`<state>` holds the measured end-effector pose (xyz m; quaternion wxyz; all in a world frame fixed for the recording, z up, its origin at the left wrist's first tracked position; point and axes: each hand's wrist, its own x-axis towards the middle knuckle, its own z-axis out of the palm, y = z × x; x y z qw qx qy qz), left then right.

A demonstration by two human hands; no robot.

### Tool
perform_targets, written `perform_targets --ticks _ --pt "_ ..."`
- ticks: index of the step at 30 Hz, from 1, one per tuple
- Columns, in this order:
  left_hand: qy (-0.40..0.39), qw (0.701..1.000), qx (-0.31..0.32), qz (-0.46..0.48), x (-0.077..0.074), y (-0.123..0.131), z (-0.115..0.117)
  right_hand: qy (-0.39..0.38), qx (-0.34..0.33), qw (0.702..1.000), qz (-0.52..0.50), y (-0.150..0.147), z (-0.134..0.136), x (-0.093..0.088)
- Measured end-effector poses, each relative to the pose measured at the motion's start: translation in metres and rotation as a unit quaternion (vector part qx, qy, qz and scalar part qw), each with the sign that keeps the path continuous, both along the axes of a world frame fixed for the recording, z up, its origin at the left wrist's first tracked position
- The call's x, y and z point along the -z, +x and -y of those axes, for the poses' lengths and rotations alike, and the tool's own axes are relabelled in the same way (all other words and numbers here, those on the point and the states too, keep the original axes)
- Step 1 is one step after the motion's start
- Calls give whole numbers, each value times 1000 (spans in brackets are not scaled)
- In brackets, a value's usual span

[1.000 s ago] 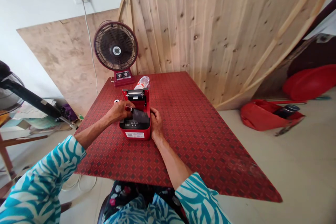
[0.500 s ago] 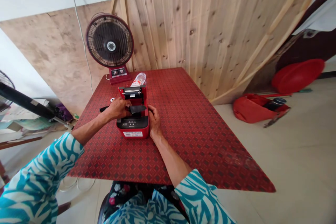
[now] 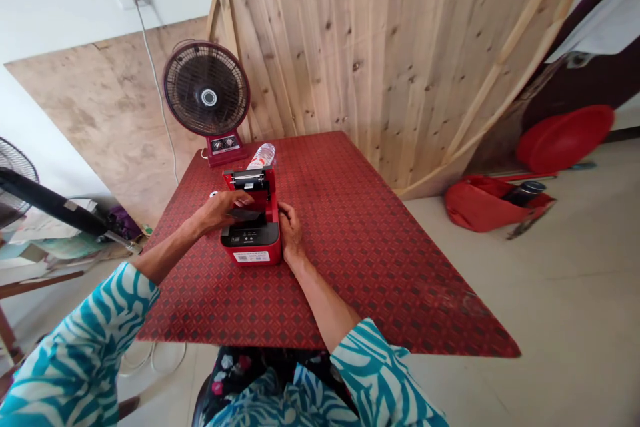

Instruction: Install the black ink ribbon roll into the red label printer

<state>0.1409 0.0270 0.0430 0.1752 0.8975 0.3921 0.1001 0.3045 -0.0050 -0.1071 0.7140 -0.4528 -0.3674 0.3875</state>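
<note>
Two hands worked at the red printer (image 3: 251,243) on the worktop (image 3: 360,260): right hand (image 3: 291,231) clamped its side, seemingly to steady it; left hand (image 3: 217,211) pinched a dark flat sheet (image 3: 245,215) above its open top.

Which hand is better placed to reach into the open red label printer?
Probably the left: the left hand is over the opening of the red label printer, at a dark sheet, while the right hand rests against the printer's side.
</note>
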Motion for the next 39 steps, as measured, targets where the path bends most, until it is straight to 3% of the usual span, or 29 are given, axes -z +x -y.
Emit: perform_targets --ticks 4,9,12,20,26,39 --pt "43 989 -75 117 -6 -1 28 -8 -2 1000 4 1 0 -2" --pt "109 980 -58 157 -14 2 51 -8 -4 1000 3 2 1 -1" --pt "160 974 -53 150 -11 0 59 6 -2 1000 6 2 0 -1" --pt "311 938 25 149 14 -6 94 9 1 1000 7 2 4 -6" --pt "346 928 44 134 32 -13 119 11 -5 1000 -2 2 5 -6" --pt "409 891 18 197 82 -16 109 -18 -23 999 -22 4 12 -12"
